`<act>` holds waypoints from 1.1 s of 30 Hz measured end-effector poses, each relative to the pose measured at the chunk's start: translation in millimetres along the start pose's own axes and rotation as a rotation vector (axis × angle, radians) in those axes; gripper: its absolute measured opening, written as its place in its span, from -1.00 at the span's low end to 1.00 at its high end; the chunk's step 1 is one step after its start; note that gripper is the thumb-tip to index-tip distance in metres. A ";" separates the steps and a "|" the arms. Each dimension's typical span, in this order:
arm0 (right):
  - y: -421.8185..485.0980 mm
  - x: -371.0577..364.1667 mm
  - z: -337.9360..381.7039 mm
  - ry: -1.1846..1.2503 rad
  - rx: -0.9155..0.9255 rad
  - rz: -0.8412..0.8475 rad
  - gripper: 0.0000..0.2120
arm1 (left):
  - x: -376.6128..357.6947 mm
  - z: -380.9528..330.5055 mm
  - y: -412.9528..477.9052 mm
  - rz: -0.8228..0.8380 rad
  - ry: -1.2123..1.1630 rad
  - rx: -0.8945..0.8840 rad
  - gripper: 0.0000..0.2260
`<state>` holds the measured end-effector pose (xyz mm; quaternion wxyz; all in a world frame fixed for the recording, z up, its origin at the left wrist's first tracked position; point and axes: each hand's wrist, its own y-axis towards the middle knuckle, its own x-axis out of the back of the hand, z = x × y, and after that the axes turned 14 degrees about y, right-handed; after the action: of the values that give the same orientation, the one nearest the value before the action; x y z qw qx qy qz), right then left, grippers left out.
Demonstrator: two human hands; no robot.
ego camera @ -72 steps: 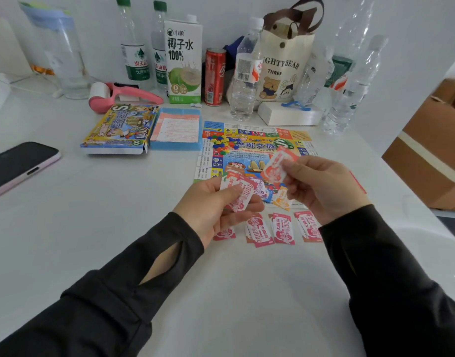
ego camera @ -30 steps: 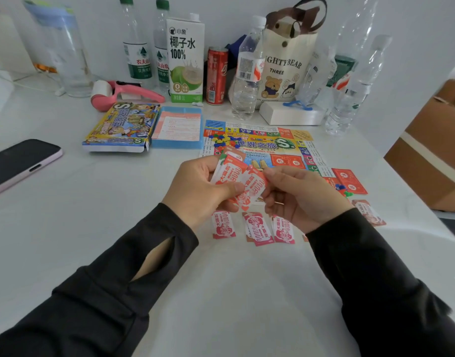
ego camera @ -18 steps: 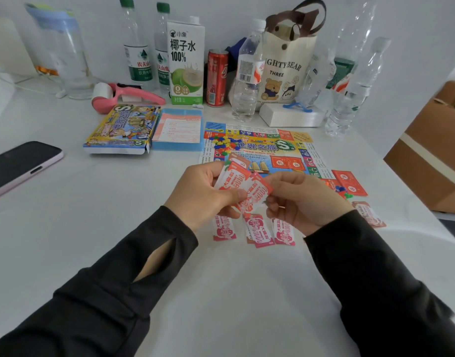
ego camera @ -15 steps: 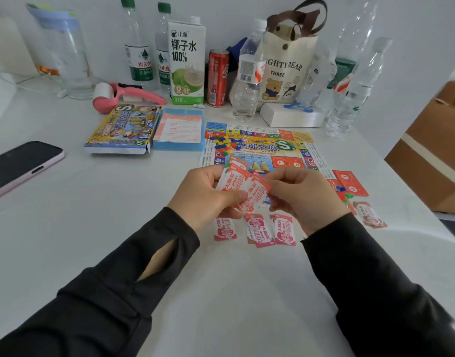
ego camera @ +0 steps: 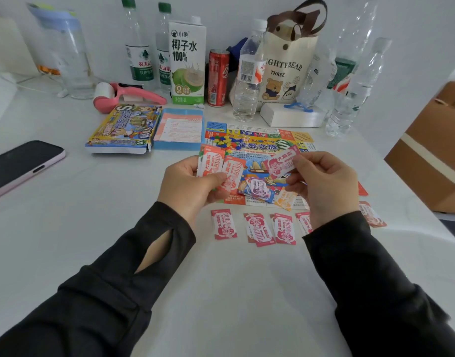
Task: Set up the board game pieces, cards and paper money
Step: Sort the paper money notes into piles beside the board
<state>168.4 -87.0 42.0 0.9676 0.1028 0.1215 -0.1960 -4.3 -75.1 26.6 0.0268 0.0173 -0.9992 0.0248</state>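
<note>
My left hand [ego camera: 189, 185] holds a small fan of red paper money notes [ego camera: 221, 170] above the near edge of the colourful game board [ego camera: 259, 145]. My right hand [ego camera: 324, 181] pinches a single red note [ego camera: 281, 163], held apart from the fan over the board. A row of several red notes [ego camera: 257, 228] lies on the white table in front of the board. Purple, blue and orange notes [ego camera: 262, 189] lie loose on the board. One more red note [ego camera: 373, 217] lies at the right, partly hidden by my right wrist.
The game box [ego camera: 123, 128] and a blue tray with an instruction sheet [ego camera: 180, 128] lie left of the board. A phone [ego camera: 20, 163] lies far left. Bottles, a coconut-water carton [ego camera: 186, 60], a red can and a tote bag [ego camera: 288, 65] line the back. A cardboard box [ego camera: 432, 150] stands right.
My right hand has pulled one red note out of the fan in my left hand and drawn it to the right; before, both hands were together on the fan.
</note>
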 end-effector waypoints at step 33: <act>-0.1 2.3 5.7 -0.109 -0.263 0.369 -0.78 | -9.9 0.4 -10.0 0.083 0.113 -0.030 -0.80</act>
<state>171.6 -89.3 46.7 0.9972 -0.0145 0.0729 -0.0037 5.9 -84.8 26.2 0.0826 -0.0257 -0.9962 0.0117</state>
